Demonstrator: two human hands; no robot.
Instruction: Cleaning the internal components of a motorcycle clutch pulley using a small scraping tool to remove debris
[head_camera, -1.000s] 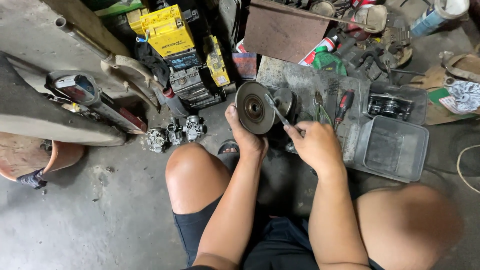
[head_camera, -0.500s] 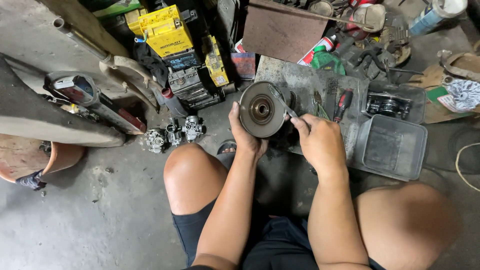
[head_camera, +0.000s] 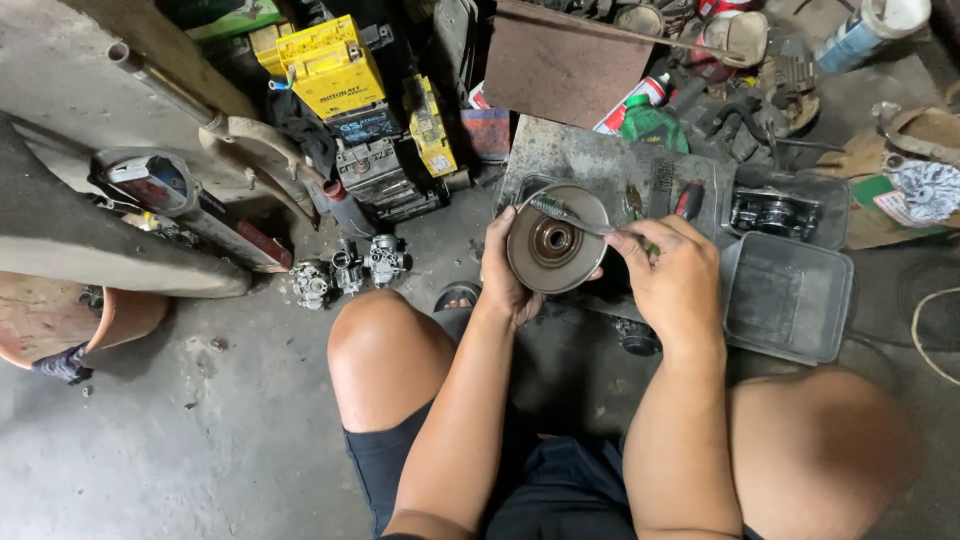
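My left hand (head_camera: 503, 272) grips a round grey metal disc (head_camera: 556, 240) with a rusty hub, holding it upright by its left edge over the floor in front of my knees. My right hand (head_camera: 672, 282) holds a small brush (head_camera: 560, 210) by its handle, with the bristle end lying across the upper left face of the disc. Both forearms reach forward between my bare knees.
A grey plastic tray (head_camera: 788, 296) lies to the right, a metal plate (head_camera: 600, 160) behind the disc. Yellow and black batteries (head_camera: 345, 90) stand at the back, small carburettors (head_camera: 345, 268) to the left, a green bottle (head_camera: 650, 125) and tools beyond. A clay pot (head_camera: 60, 315) is far left.
The disc has tipped up so its face turns toward me, and my right hand has brought the brush across its upper face.
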